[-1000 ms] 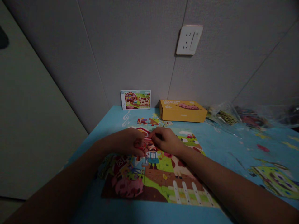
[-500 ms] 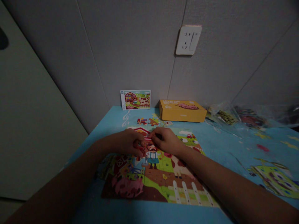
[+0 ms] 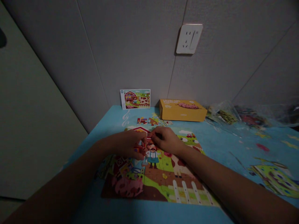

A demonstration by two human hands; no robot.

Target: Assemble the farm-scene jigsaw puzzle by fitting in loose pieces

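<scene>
A farm-picture jigsaw puzzle (image 3: pixel 161 177) lies on the blue table (image 3: pixel 219 146), largely put together. My left hand (image 3: pixel 128 143) rests on its upper left part, fingers curled and pinching a red puzzle piece (image 3: pixel 139 149) at the barn area. My right hand (image 3: pixel 164 140) sits just to the right, fingers bent and pressed down on the puzzle near the farmer figure (image 3: pixel 152 154). The two hands nearly touch at the fingertips.
A reference picture card (image 3: pixel 135 99) leans on the wall. A yellow box (image 3: pixel 182 110) lies beside it. A few loose pieces (image 3: pixel 151 121) sit behind the puzzle. Clear plastic bags (image 3: pixel 245 118) lie at the right. A wall socket (image 3: pixel 188 39) is above.
My left hand has shifted slightly down and right with the red piece at its fingertips. My right hand has hardly moved.
</scene>
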